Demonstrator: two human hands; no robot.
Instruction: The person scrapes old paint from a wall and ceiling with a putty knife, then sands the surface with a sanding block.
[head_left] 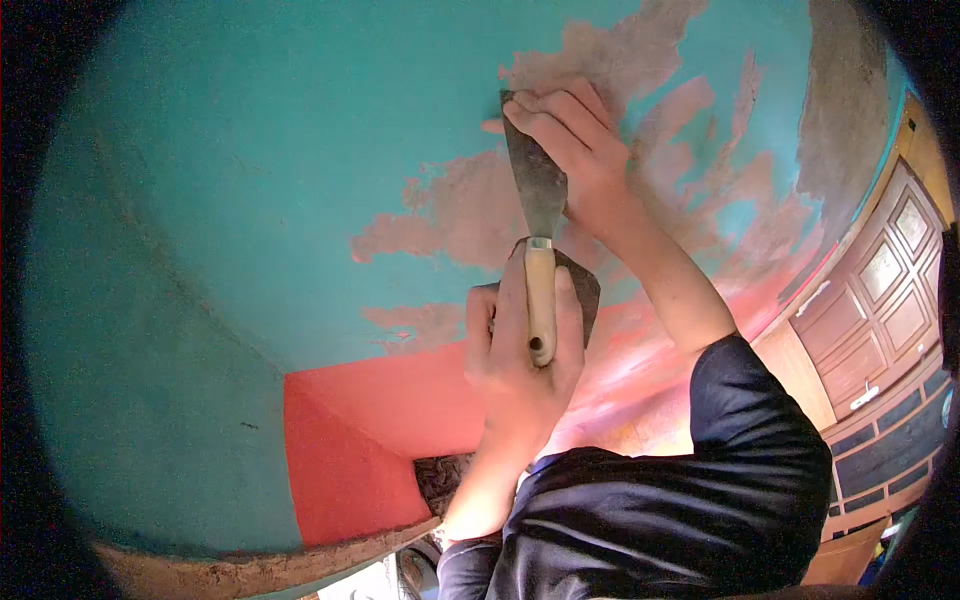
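A scraper (540, 185) with a wide metal blade and a pale handle lies upright in the picture, its blade against the teal wall (270, 180). My left hand (525, 335) is closed around the handle. Behind that hand a dark flat piece (583, 290) shows in part; what it is cannot be made out. The fingers of my right hand (575, 130) press on the upper end of the blade, near its edge. Bare grey-brown patches (460, 205) surround the hands where the teal paint is gone.
Lower down, the wall is painted red (350, 460). A brown panelled door (880, 280) with a light handle stands at the far right, beside a dark grey panelled surface (890, 445). A rough brown ledge (230, 575) runs along the bottom left.
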